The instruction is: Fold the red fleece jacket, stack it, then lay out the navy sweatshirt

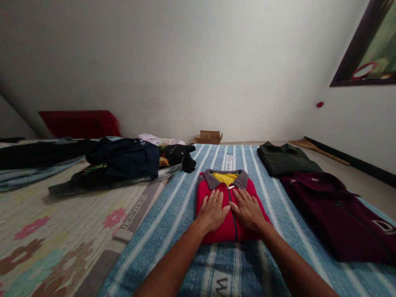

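Observation:
A folded red zip jacket (230,233) with a grey collar and yellow lining lies on the blue striped sheet (182,214) in front of me. My left hand (213,210) rests flat on its left half, fingers stretched out. My right hand (247,209) lies flat on its right half beside the zip, fingers also spread. Neither hand holds anything.
A folded maroon jacket (337,216) and a folded dark green shirt (286,159) lie to the right. A heap of dark clothes (123,159) sits at the left on a floral sheet (46,235). A small cardboard box (210,137) stands by the far wall.

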A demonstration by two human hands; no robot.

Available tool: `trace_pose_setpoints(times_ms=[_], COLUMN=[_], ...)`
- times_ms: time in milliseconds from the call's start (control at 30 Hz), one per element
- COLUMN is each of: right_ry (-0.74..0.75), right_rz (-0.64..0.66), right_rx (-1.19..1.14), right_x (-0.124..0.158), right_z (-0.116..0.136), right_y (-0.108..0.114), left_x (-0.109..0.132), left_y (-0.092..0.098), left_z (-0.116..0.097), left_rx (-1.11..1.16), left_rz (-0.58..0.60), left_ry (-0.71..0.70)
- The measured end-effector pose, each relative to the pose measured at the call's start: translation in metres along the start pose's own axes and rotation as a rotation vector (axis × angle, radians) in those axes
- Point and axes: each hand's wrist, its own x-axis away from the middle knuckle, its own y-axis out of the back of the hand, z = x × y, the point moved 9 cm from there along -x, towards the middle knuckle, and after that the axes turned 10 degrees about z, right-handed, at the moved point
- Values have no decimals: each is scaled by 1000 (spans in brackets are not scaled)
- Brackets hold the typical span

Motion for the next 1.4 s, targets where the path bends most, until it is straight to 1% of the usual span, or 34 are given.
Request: trace_pose_setpoints(times_ms=[267,500,733,1067,1200,1333,1400], right_ry=[-19,-13,-10,-14,-12,-16,-18], right_rz=[42,5,-18,-24,19,89,102], right_rx=[-15,-13,3,-5,-19,-36,-42], right_x=[-1,1,2,3,1,1,3], right_z=[0,2,2,2,0,-1,1], right_y=[-1,3,5,6,7,10,15], left_x=[0,2,-3,-5,-4,2,6], left_y=[0,1,-3,-4,0,10,16], left_z=[0,0,3,3,2,-2,-6], left_rx=[2,-13,-24,-25,0,35,35], left_rz=[11,-13,-41,-31,-26,-14,-28], left_ry=[1,3,3,22,23,8,3])
